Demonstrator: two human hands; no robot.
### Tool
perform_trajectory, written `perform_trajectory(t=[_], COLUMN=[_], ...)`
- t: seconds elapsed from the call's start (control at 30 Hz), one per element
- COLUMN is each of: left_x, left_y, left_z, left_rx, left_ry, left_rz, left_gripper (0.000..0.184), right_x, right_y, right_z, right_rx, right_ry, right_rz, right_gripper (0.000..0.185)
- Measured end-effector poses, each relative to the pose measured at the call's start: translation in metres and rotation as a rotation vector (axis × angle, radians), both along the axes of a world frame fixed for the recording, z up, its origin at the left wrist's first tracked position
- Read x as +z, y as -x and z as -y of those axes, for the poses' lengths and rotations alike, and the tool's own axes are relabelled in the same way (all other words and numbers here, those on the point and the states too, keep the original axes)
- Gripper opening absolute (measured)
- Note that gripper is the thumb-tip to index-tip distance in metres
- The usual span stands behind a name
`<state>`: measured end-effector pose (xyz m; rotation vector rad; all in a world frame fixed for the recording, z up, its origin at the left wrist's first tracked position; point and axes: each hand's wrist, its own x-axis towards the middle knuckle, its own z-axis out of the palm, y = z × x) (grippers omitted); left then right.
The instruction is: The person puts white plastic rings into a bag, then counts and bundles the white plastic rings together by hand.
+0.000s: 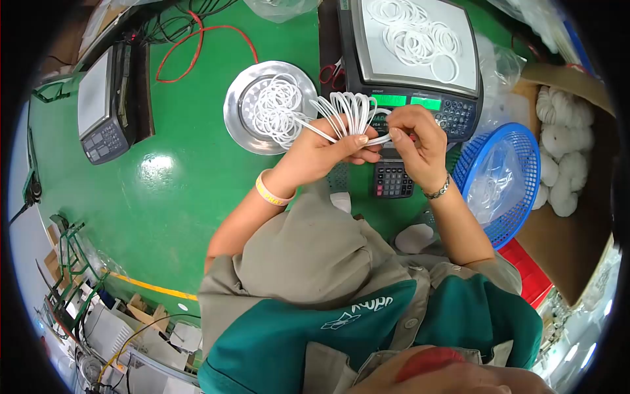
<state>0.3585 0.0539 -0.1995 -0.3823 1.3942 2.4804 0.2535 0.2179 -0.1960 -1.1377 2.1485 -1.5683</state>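
Note:
A fanned bunch of white rings (351, 111) is gripped by my left hand (321, 152), its thumb pressed on the rings' lower part. At the bunch's right end my right hand (423, 141) pinches a white ring between thumb and fingers. Just left of the bunch, a round metal plate (237, 125) holds a heap of loose white rings (277, 108). Behind my hands stands a weighing scale (364, 56) with more white rings (420, 39) on its pan. Its two green displays are lit, and my right hand partly covers its front edge.
A calculator (394, 180) lies below my hands. To the right are a blue basket (535, 164) with clear plastic bags and a cardboard box (577, 236) with bundled white rings. Red scissors (333, 74) lie beside the scale. A second scale (105, 105) stands left, near a red cable (226, 28).

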Motion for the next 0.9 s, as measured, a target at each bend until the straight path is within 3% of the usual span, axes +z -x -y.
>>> perform_trajectory(t=[0.2,0.6,0.67,0.9], left_x=[0.002,-0.001,0.000,0.000], left_y=[0.000,-0.001,0.000,-0.001], left_z=[-0.001,0.001,0.000,0.001], left_rx=[0.037,-0.008,0.028,0.013], left_ry=[-0.047,-0.014,-0.046,-0.076], left_rz=[0.010,-0.040,-0.012,-0.016], left_gripper=[0.021,0.031,0.023,0.025], right_x=[0.007,0.001,0.002,0.002], right_y=[0.003,0.001,0.001,0.002], right_z=[0.004,0.002,0.002,0.007], right_rx=[0.099,0.029,0.051,0.117], right_ry=[-0.104,0.025,0.011,-0.014], right_rz=[-0.109,-0.122,-0.088,-0.187], right_gripper=[0.031,0.020,0.020,0.026])
